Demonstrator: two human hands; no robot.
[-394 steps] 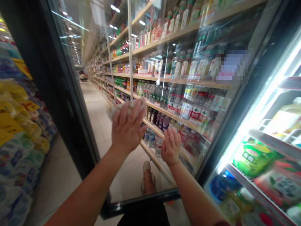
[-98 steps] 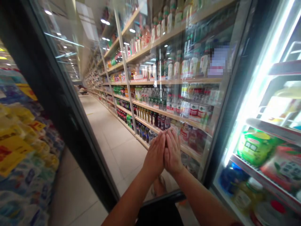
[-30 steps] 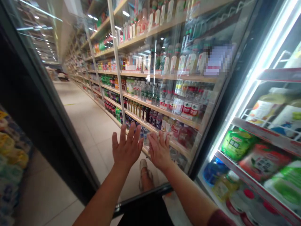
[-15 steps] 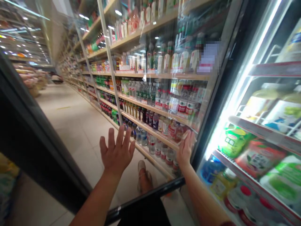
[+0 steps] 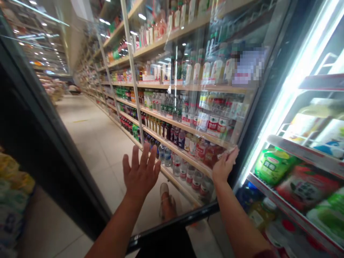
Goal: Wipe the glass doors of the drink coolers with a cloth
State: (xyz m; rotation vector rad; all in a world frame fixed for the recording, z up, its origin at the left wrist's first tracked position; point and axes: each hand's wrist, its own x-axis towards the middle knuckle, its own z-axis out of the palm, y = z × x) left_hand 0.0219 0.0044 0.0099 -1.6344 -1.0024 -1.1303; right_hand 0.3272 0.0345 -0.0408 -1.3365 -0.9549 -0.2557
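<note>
An open glass fridge door [image 5: 172, 226] with a black frame stands in front of me. My left hand [image 5: 141, 172] lies flat against the glass low down, fingers spread, holding nothing. My right hand [image 5: 224, 165] is at the door's right edge, beside the lit fridge, fingers closed over a small whitish wad of cloth [image 5: 229, 151] pressed to the glass. Both forearms reach up from the bottom of the view. Through the glass I see my foot [image 5: 167, 200] on the tiled floor.
The fridge interior [image 5: 295, 172] on the right holds green and red packs on white racks, beside a bright light strip [image 5: 285, 93]. Behind the glass run long shelves of bottled drinks [image 5: 188, 118] along a tiled aisle [image 5: 94, 143]. Yellow and blue packaged goods [image 5: 13, 200] sit at left.
My right hand has slid right across the glass with the wad, from beside the left hand to the door's right edge. The left hand has stayed spread on the glass.
</note>
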